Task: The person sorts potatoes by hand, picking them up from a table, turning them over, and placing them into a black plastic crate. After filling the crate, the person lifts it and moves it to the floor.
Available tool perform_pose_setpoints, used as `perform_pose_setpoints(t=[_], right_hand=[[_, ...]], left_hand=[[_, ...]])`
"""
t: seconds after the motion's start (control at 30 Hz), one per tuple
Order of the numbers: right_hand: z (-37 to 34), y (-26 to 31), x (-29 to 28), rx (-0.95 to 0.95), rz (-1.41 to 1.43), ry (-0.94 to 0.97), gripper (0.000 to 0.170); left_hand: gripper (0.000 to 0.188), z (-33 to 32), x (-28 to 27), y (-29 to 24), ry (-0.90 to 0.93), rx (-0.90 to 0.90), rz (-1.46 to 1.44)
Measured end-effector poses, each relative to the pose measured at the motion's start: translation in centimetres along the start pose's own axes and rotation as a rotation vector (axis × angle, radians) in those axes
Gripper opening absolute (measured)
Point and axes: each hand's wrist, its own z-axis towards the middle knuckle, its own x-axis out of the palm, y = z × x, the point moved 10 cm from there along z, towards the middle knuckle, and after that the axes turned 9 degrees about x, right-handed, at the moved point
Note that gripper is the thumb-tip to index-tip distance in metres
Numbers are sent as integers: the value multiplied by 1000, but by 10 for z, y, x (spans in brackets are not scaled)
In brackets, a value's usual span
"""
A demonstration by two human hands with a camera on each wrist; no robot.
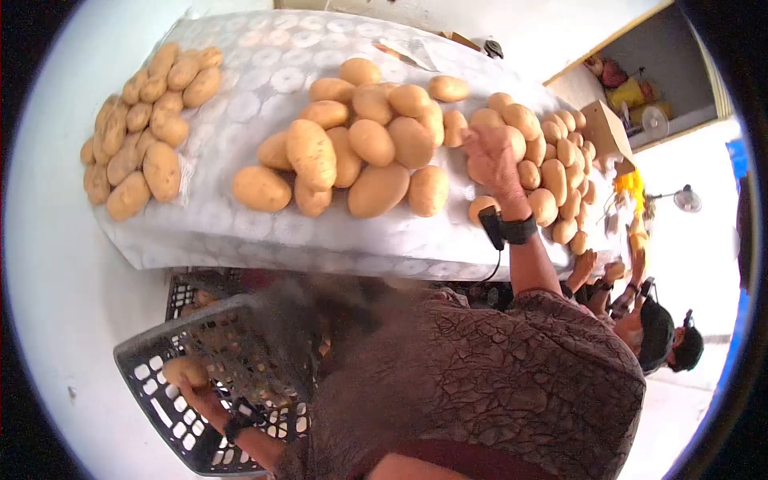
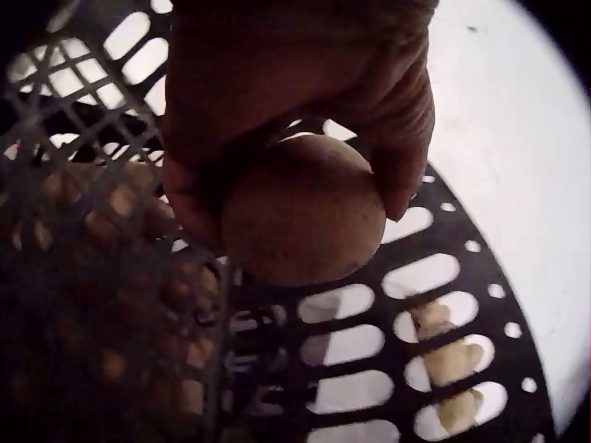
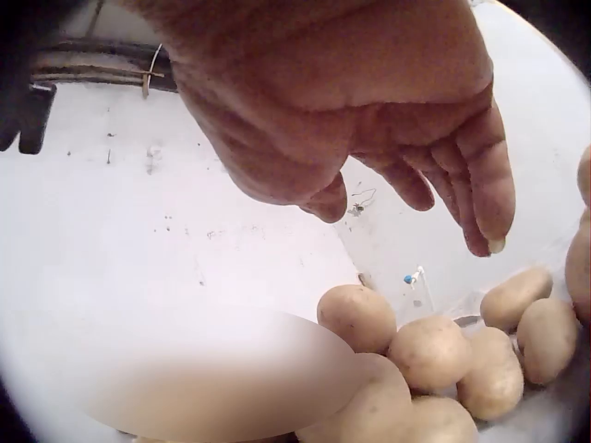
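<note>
Black crate (image 1: 188, 328), lower left; there the left hand (image 2: 305, 83) grips a potato (image 2: 305, 217), seemingly mid-sorting. Right of centre, the loose-fingered right hand (image 1: 498, 164) probably must grasp next from the potato pile (image 1: 554, 178).

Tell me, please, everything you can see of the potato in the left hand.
The potato is rounded and brown, dim in the shade, with fairly smooth-looking skin and no cut on the visible side. The left hand grips it from above in the wrist view, fingers on one side and thumb on the other. Slotted walls of a dark crate show behind it; whether it touches them is unclear.
</note>
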Motion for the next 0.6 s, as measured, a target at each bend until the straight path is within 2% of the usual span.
perform_pose_setpoints(t=[0.03, 0.07, 0.1, 0.17, 0.2, 0.23, 0.3, 0.33, 0.37, 0.4, 0.43, 0.5, 0.57, 0.6], right_hand=[[-10, 3, 4, -40, 193, 9, 17], [-17, 1, 18, 45, 121, 131, 27], [-26, 1, 30, 130, 52, 255, 38], [-49, 5, 58, 239, 91, 474, 47], [-60, 19, 66, 235, 222, 515, 47], [-72, 31, 74, 225, 354, 556, 48], [-91, 47, 91, 82, 323, 696, 59], [-92, 50, 90, 85, 335, 679, 59], [-100, 59, 95, 101, 439, 781, 66], [-108, 66, 99, 116, 543, 885, 72], [-109, 64, 98, 115, 549, 868, 72], [-120, 60, 103, 211, 742, 1006, 81], [-118, 53, 95, 242, 794, 994, 80], [-114, 48, 90, 214, 774, 964, 77]], left_hand=[[58, -3, 4, -18, -21, 53, -31], [56, -3, 6, -29, -65, -10, -101], [57, -26, 42, -68, -97, 65, -152], [59, -47, 91, -103, -46, 116, -132], [60, -73, 138, -140, -5, 260, 430], [60, -80, 182, -133, 438, 155, -234], [60, -105, 225, -143, 403, 464, 593], [53, -117, 255, -145, 549, 746, 689], [45, -136, 282, -143, 693, 1031, 775], [47, -135, 323, -130, 753, 530, 331], [49, -161, 382, -112, 758, 18, -104], [56, -207, 460, -114, 1004, -69, 85], [50, -244, 507, -120, 1218, 71, 236], [50, -251, 521, -117, 1231, 71, 238]])
